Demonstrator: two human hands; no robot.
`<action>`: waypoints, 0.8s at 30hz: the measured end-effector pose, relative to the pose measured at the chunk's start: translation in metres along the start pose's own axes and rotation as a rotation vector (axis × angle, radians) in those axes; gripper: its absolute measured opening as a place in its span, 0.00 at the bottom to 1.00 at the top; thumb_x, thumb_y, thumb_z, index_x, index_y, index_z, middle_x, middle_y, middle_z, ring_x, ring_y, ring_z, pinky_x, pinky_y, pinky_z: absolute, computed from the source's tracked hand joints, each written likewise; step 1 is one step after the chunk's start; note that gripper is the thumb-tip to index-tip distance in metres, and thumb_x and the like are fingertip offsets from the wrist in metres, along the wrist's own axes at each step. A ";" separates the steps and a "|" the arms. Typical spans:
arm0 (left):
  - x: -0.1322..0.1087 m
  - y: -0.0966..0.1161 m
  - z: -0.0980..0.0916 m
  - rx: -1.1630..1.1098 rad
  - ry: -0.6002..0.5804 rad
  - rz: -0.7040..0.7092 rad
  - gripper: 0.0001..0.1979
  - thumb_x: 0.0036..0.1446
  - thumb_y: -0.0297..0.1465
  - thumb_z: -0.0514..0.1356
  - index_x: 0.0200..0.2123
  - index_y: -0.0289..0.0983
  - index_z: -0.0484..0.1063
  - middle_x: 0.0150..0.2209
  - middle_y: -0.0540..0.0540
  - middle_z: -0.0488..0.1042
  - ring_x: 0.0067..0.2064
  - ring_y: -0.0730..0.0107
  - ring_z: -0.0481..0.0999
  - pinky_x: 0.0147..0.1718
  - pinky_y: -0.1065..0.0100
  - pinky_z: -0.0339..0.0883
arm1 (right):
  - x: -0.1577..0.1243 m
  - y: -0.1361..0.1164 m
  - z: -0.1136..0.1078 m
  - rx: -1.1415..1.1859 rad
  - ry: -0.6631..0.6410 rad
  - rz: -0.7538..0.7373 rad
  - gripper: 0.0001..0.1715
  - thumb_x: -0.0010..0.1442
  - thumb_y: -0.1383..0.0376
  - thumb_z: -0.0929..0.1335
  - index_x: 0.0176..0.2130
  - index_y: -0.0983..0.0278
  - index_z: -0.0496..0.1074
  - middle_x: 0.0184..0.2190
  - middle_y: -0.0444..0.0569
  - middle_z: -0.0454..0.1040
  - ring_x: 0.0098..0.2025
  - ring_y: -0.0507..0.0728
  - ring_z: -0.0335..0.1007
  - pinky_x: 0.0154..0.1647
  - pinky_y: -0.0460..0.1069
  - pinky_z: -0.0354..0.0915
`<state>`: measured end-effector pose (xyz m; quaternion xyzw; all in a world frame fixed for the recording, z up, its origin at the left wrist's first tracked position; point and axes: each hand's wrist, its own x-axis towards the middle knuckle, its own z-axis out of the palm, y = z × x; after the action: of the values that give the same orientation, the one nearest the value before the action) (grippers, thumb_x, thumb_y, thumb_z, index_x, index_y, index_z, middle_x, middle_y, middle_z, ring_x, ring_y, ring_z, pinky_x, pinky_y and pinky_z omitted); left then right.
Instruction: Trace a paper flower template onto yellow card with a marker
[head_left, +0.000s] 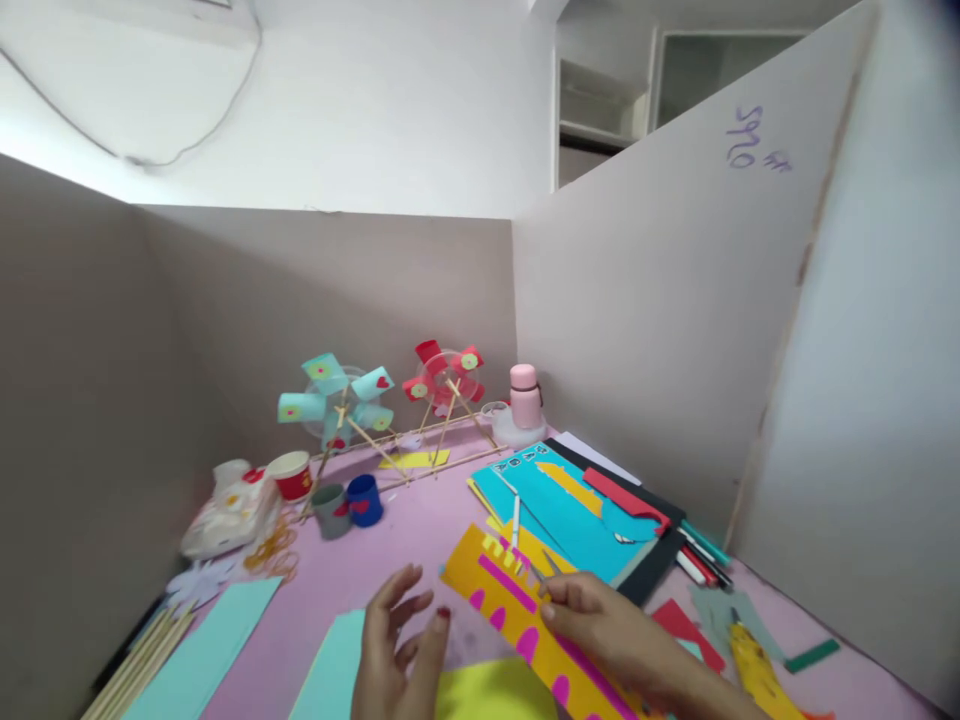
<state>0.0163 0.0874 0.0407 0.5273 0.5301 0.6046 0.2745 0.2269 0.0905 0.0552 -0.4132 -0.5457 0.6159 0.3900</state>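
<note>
My right hand (592, 620) is closed on what looks like a small pair of scissors (553, 562), its two pointed metal tips apart and aimed away from me. Under and beside that hand slants a long orange paper strip (495, 590) with magenta bars and half-round shapes. Whether the fingers also pinch the strip is hidden. My left hand (405, 650) hovers left of the strip, fingers apart and holding nothing. Below both hands lies a yellow-green paper (495, 692). A white pen-like stick (516, 520) rests just beyond the strip's far end.
Blue paper sheets (555, 500) lie at the right with a red strip (626, 497). Behind stand a light-blue paper wheel (337, 400) and a red one (446, 380) on stick frames. Small cups (364, 500), a pink bottle (526, 398) and a yellow glue gun (757, 665) surround the workspace.
</note>
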 end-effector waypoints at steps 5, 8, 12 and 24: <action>-0.002 0.016 -0.018 -0.129 -0.123 -0.296 0.18 0.40 0.46 0.67 0.28 0.39 0.74 0.24 0.50 0.74 0.27 0.69 0.69 0.26 0.71 0.64 | -0.017 -0.001 0.003 -0.254 -0.096 0.001 0.16 0.55 0.54 0.66 0.27 0.64 0.72 0.22 0.44 0.68 0.24 0.50 0.59 0.24 0.44 0.54; -0.006 0.018 -0.017 -0.201 -0.146 -0.352 0.18 0.39 0.47 0.67 0.25 0.38 0.73 0.21 0.50 0.73 0.24 0.71 0.68 0.25 0.72 0.63 | -0.017 -0.002 -0.001 -0.470 -0.094 -0.069 0.11 0.55 0.60 0.65 0.31 0.62 0.75 0.26 0.45 0.71 0.29 0.53 0.62 0.28 0.45 0.56; -0.009 0.026 -0.010 -0.300 -0.194 -0.470 0.18 0.37 0.45 0.68 0.22 0.36 0.71 0.19 0.50 0.72 0.20 0.76 0.66 0.21 0.74 0.61 | -0.015 -0.003 -0.005 -0.574 -0.050 -0.109 0.09 0.54 0.62 0.65 0.28 0.62 0.73 0.25 0.43 0.69 0.28 0.52 0.60 0.28 0.46 0.53; 0.043 0.031 0.049 -0.284 -0.187 -0.332 0.15 0.41 0.42 0.65 0.25 0.36 0.69 0.21 0.54 0.70 0.23 0.78 0.67 0.24 0.75 0.63 | -0.040 -0.002 -0.035 0.169 0.283 0.043 0.27 0.43 0.44 0.72 0.24 0.63 0.66 0.18 0.42 0.69 0.19 0.50 0.63 0.19 0.44 0.55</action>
<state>0.0566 0.1340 0.0780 0.4426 0.4913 0.5683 0.4896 0.2743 0.0653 0.0582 -0.4733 -0.4227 0.6035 0.4828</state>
